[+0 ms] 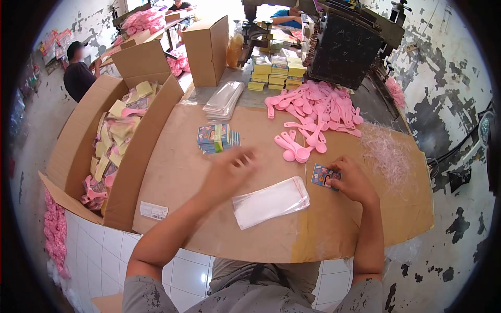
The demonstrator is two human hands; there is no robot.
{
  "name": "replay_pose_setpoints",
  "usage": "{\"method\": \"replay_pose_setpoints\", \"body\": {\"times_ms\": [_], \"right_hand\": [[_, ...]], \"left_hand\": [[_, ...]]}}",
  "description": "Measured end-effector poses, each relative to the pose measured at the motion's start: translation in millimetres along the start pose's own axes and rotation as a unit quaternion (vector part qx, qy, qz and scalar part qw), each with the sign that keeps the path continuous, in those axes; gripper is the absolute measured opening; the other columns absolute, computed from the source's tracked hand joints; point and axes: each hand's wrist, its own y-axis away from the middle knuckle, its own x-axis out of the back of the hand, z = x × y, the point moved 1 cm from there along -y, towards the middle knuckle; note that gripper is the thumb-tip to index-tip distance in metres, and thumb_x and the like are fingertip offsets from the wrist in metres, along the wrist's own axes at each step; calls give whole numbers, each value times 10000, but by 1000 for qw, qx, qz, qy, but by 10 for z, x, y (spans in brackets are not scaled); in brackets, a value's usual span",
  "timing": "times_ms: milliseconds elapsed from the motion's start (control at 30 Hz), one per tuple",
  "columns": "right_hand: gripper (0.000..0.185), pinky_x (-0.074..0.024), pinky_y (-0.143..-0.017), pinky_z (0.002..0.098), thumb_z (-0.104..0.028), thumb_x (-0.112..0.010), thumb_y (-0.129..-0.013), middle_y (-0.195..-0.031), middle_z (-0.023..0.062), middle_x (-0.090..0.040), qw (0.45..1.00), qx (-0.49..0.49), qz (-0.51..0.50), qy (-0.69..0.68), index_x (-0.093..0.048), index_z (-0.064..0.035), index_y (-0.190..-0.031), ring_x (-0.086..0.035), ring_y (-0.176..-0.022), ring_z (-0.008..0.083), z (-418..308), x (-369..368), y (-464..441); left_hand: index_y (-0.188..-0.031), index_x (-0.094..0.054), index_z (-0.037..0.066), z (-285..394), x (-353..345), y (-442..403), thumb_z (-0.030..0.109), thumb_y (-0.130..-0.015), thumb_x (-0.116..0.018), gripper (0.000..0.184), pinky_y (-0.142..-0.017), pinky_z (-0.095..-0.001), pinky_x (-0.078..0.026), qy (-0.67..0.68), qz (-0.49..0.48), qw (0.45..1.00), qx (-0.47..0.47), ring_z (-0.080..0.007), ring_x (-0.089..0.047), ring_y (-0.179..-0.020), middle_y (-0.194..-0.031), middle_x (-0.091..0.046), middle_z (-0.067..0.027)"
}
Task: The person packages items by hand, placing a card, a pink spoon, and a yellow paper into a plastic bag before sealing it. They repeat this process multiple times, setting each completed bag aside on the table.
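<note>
My right hand grips a small printed card between thumb and fingers, just above the cardboard-covered table. My left hand, blurred by motion, hovers over the middle with fingers loosely apart; I see nothing in it. Just beyond it stands a stack of printed cards. Clear plastic bags lie in a flat pile between my forearms. A heap of pink measuring spoons spreads beyond my right hand, several lying closer at the near edge of the heap.
An open carton on the left holds packed cards and pink spoons. More clear bags and stacked yellow-edged cards lie at the back, beside a black machine. Shredded plastic lies right. A person stands far left.
</note>
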Motion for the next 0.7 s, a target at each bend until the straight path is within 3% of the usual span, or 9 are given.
{"method": "replay_pose_setpoints", "body": {"times_ms": [33,133,233,367,467,567,700], "right_hand": [[354,-526,-921,418,-76,-823,-815,-1128,145,-641,1000,-4,9,-12,-685,-1,-1132,-640,-1034,312,-4,-4,-9],[284,-536,-897,389,-36,-803,-823,-1035,123,-663,999,-3,17,-43,-672,4,-1072,-657,-961,280,76,-22,-44],[233,-538,-873,364,-26,-774,-867,-950,82,-679,994,-17,23,-108,-662,2,-1069,-667,-915,228,69,-10,-51],[171,-528,-864,342,-38,-720,-947,-940,37,-689,964,6,35,-263,-662,-10,-1105,-656,-922,158,-45,56,-21],[164,-530,-843,333,-67,-700,-965,-949,77,-696,936,26,-84,-341,-684,-1,-1114,-654,-896,164,-127,-32,12],[165,-533,-830,330,-72,-704,-958,-967,78,-688,956,103,-106,-253,-683,8,-1100,-642,-897,152,-266,-363,-14],[154,-537,-804,337,-75,-708,-944,-964,87,-674,957,97,-67,-264,-685,20,-1063,-633,-885,165,-412,-354,-11]], "left_hand": [[-1192,-719,42,15,-157,39,207,-934,-769,310,-852,-367,-528,-59,-56,996,-40,-232,-662,-959,-1120,-679,-99],[-1148,-745,65,-25,-466,108,206,-892,-799,297,-830,-377,-518,-211,-58,955,-201,-229,-629,-874,-966,-646,-87],[-1130,-747,58,-85,-529,95,181,-890,-804,275,-769,-369,-523,-217,-46,951,-216,-241,-604,-815,-887,-612,-86],[-1086,-737,38,-126,-462,105,119,-896,-793,214,-696,-332,-527,-106,-105,986,-68,-188,-627,-770,-900,-656,-76],[-1056,-724,21,-83,-422,106,86,-898,-776,178,-672,-320,-529,-72,-102,992,-19,-164,-639,-740,-903,-687,-84],[-1042,-717,9,-51,-365,88,76,-900,-753,161,-686,-334,-536,-57,-115,992,19,-171,-645,-723,-897,-704,-95],[-1027,-710,1,-112,-319,101,49,-934,-712,104,-716,-299,-552,19,-95,994,53,-134,-665,-766,-948,-734,-82]]}}
